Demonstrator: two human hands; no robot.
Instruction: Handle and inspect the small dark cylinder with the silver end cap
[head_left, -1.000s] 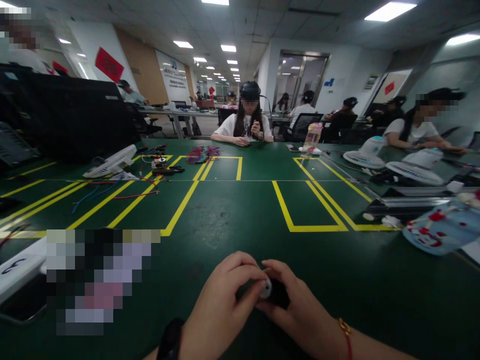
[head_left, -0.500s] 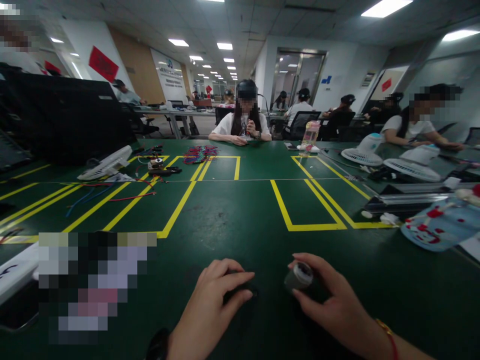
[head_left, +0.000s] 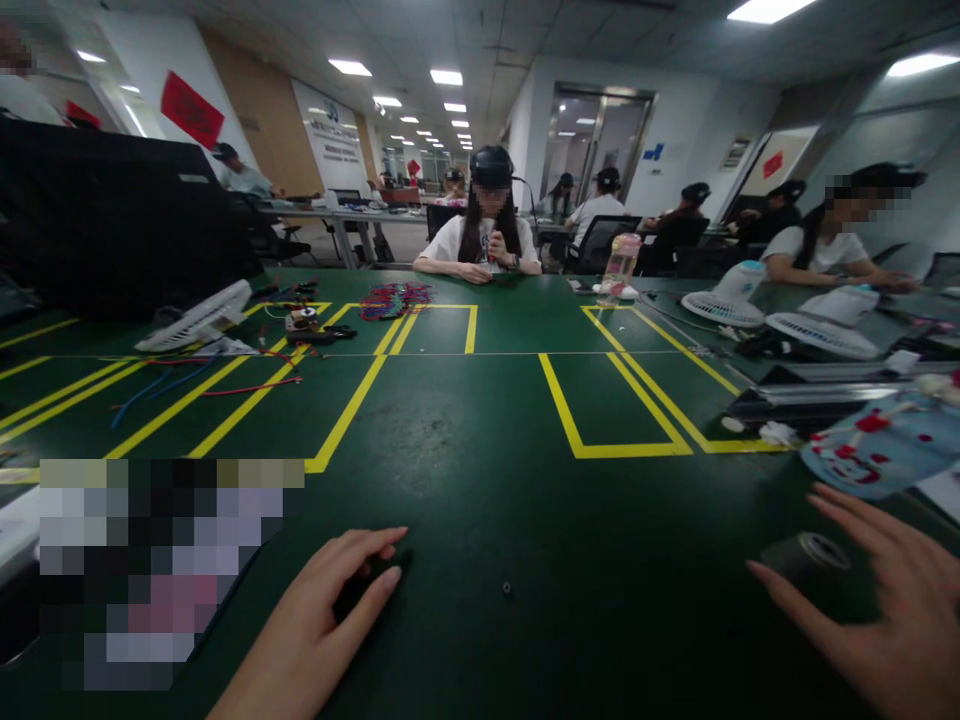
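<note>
Showing right hand (head_left: pixel 892 590) wide open around grey cylinder (head_left: pixel 795 560), near right, contact unclear; a finger brush could topple it. Left hand (head_left: pixel 315 605), near left, half-open, nothing visibly held. Small dark ring (head_left: pixel 506 588), near middle, might roll if bumped.

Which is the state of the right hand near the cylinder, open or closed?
Open. The right hand has its thumb and fingers spread apart, near the cylinder.
</note>
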